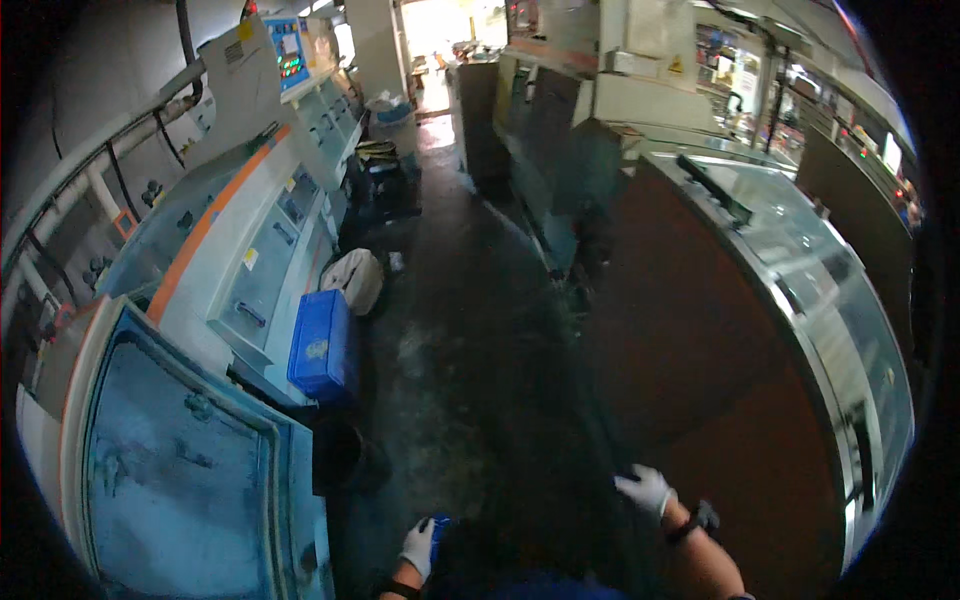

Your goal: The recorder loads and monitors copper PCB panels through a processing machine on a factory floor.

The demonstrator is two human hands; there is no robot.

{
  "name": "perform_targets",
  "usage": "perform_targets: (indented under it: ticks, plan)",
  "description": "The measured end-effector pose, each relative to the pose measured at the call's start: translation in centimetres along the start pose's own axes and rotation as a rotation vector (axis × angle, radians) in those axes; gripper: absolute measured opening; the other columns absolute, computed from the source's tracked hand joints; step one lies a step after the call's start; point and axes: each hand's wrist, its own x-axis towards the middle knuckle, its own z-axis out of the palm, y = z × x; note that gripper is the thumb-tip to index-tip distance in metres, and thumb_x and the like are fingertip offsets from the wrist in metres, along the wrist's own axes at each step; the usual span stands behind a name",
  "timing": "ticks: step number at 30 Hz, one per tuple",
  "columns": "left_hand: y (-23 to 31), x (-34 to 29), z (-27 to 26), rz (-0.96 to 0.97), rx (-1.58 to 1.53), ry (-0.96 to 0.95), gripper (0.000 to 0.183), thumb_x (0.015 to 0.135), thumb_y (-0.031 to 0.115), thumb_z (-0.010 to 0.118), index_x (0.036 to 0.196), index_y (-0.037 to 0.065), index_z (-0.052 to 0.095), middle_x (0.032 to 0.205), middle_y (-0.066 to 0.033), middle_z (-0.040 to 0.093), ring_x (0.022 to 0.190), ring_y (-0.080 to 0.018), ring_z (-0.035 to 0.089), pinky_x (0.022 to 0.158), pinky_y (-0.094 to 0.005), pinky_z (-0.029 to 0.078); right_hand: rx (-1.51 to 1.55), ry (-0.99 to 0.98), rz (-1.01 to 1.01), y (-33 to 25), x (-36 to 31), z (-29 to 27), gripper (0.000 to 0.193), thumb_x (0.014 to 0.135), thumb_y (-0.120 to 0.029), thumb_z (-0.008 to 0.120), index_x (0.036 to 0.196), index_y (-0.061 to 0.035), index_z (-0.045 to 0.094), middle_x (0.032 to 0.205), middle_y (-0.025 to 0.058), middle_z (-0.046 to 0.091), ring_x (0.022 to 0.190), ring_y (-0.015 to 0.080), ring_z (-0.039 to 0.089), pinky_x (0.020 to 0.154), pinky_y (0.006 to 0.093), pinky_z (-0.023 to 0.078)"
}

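Observation:
My left hand (417, 548), in a white glove with a dark band at the wrist, hangs low near the bottom edge of the head view. Its fingers look curled around something blue (438, 532), which is too small and blurred to name. My right hand (648, 490) wears a white glove with dark fingertips, and a dark watch or band (695, 522) sits on its wrist. Its fingers reach out to the left and appear to hold nothing. Nearest to it is the brown side panel (720, 400) of a long machine.
A wet dark floor aisle (450, 330) runs ahead to a bright doorway. Along the left stand pale blue machines (250, 290), a blue crate (322, 345), a whitish sack (355, 280) and a dark bucket (338, 450). Clear covers (800, 240) top the right machine.

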Motion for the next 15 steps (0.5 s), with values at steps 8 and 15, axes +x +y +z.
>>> perform_targets:
  ticks: [8,15]
  plan:
    - [14.7,22.3,-0.5,-0.224,-0.461,-0.037,0.039,0.100,0.027,0.050,0.126,-0.001,0.058,0.113,-0.0179,0.068,0.099,-0.0343,0.067,0.090,-0.0422,0.053,0.255,0.032,-0.555,-30.4,31.8,-9.0,0.044,0.091,-0.021,0.069,0.127,0.0018,0.060,0.111,0.0128,0.071,0.100,0.0141,0.065,0.089,0.0308,0.052]
    - [46.0,42.5,8.8,0.529,0.451,-0.240,0.039,0.099,0.018,0.051,0.134,0.001,0.052,0.131,-0.0194,0.058,0.117,-0.0324,0.059,0.103,-0.0359,0.047,-0.013,-0.199,-0.205,-36.3,51.2,-10.3,0.052,0.088,-0.034,0.073,0.128,-0.0029,0.061,0.111,0.0185,0.071,0.105,0.0247,0.068,0.091,0.0340,0.053]
